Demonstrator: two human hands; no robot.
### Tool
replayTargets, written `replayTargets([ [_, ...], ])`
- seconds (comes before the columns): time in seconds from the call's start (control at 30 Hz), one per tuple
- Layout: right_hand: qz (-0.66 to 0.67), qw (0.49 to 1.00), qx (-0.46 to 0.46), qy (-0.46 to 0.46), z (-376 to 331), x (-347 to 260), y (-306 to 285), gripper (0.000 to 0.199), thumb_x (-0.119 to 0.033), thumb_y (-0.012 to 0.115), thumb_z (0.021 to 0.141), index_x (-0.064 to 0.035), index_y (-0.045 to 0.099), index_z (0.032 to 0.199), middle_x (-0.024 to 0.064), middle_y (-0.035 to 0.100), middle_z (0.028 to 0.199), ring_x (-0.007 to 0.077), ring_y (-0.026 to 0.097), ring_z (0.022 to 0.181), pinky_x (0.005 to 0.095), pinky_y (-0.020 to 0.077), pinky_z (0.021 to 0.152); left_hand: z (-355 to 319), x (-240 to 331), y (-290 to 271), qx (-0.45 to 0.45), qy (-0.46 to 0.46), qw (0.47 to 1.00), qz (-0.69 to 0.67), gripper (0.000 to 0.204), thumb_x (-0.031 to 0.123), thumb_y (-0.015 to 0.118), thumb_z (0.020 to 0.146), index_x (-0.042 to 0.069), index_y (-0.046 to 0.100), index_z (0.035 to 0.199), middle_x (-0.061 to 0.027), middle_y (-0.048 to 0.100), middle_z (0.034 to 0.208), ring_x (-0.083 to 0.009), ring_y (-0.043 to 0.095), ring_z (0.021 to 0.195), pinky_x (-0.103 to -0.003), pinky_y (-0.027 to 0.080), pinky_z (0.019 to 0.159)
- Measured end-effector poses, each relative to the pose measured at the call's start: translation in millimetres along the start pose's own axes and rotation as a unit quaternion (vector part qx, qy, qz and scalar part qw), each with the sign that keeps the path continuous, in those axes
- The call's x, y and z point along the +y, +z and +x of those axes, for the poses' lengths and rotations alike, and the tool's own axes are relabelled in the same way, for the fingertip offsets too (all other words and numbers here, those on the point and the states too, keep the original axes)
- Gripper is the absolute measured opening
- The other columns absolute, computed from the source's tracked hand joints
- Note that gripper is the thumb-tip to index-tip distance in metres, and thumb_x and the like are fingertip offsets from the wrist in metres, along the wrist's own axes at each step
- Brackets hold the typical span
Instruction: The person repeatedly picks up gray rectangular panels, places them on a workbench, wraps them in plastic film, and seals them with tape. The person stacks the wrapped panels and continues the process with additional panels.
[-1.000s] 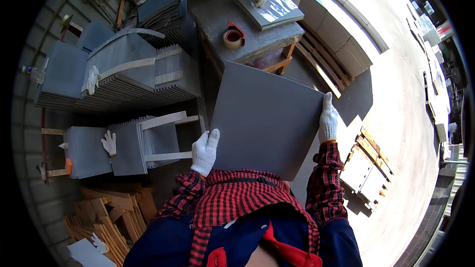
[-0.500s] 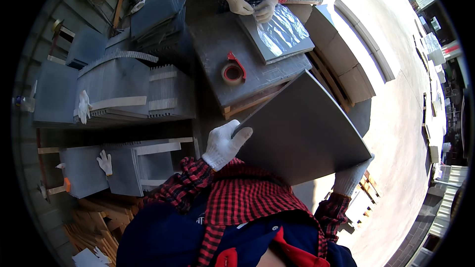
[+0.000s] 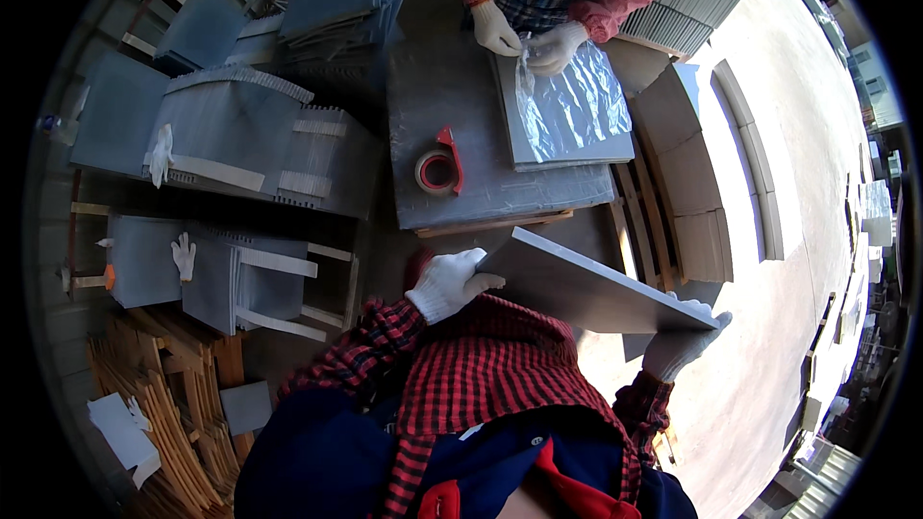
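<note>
Carrying the grey slab (image 3: 596, 284) flat, left hand (image 3: 447, 281) and right hand (image 3: 681, 346) each gripping an edge; next we judge: lower onto desk (image 3: 433, 106), beside tape roll (image 3: 437, 168).

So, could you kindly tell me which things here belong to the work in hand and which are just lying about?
In hand:
- grey slab, tilted
- left hand and right hand, gripping its opposite edges

Lying about:
- red tape dispenser on the table
- spare gloves on stacked tiles
- wooden slats
</note>
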State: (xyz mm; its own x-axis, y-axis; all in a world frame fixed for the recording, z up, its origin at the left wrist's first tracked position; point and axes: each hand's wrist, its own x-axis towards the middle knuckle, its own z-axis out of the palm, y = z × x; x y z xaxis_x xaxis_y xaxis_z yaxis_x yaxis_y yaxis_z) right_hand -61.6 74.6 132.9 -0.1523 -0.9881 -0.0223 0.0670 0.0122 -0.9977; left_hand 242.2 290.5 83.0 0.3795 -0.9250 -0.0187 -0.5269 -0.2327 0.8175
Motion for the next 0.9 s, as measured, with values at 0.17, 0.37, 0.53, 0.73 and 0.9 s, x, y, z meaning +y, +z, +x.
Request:
replayTargets([
  [0.17,0.018,0.999,0.031,0.036,50,-24,72,0.034,-0.027,0.031,0.111,0.0022,0.048,0.105,0.0008,0.041,0.074,0.0114,0.043,0.064,0.0444,0.0584,0.088,37,15,22,0.056,-0.018,0.998,0.027,0.038,0.04,0.069,0.09,0.005,0.065,0.101,-0.0164,0.069,0.09,-0.035,0.069,0.085,-0.043,0.054,0.073],
  [0.37,0.108,0.986,-0.123,0.019,134,3,98,0.05,-0.034,0.03,0.111,-0.0041,0.052,0.077,0.0029,0.046,0.06,0.014,0.042,0.051,0.0492,0.054,0.083,78,9,44,0.117,0.018,0.985,0.129,0.036,0.039,0.073,0.086,0.007,0.065,0.098,-0.0164,0.069,0.086,-0.036,0.068,0.082,-0.045,0.053,0.071],
  [0.53,0.189,0.945,-0.257,0.078,162,10,136,0.067,-0.048,0.032,0.108,-0.0114,0.045,0.054,0.0033,0.042,0.047,0.0181,0.04,0.044,0.0381,0.0491,0.07,88,15,53,0.134,-0.1,0.981,0.098,0.032,0.04,0.073,0.086,0.012,0.074,0.1,-0.0105,0.073,0.094,-0.0306,0.07,0.087,-0.039,0.055,0.075],
  [0.73,0.219,0.936,-0.268,0.067,185,62,150,0.065,-0.047,0.038,0.105,-0.0091,0.049,0.054,0.0067,0.047,0.048,0.0215,0.046,0.044,0.0368,0.0483,0.067,94,6,65,0.144,-0.122,0.976,0.107,0.03,0.039,0.07,0.088,0.012,0.074,0.101,-0.0092,0.073,0.099,-0.031,0.07,0.089,-0.039,0.055,0.077],
  [0.9,0.206,0.943,-0.254,0.062,190,76,143,0.063,-0.043,0.04,0.105,-0.0061,0.052,0.056,0.0091,0.051,0.05,0.0217,0.049,0.046,0.0372,0.0497,0.07,102,6,74,0.131,-0.146,0.97,0.146,0.028,0.038,0.071,0.087,0.014,0.075,0.101,-0.0075,0.073,0.101,-0.0293,0.07,0.094,-0.038,0.054,0.081],
])
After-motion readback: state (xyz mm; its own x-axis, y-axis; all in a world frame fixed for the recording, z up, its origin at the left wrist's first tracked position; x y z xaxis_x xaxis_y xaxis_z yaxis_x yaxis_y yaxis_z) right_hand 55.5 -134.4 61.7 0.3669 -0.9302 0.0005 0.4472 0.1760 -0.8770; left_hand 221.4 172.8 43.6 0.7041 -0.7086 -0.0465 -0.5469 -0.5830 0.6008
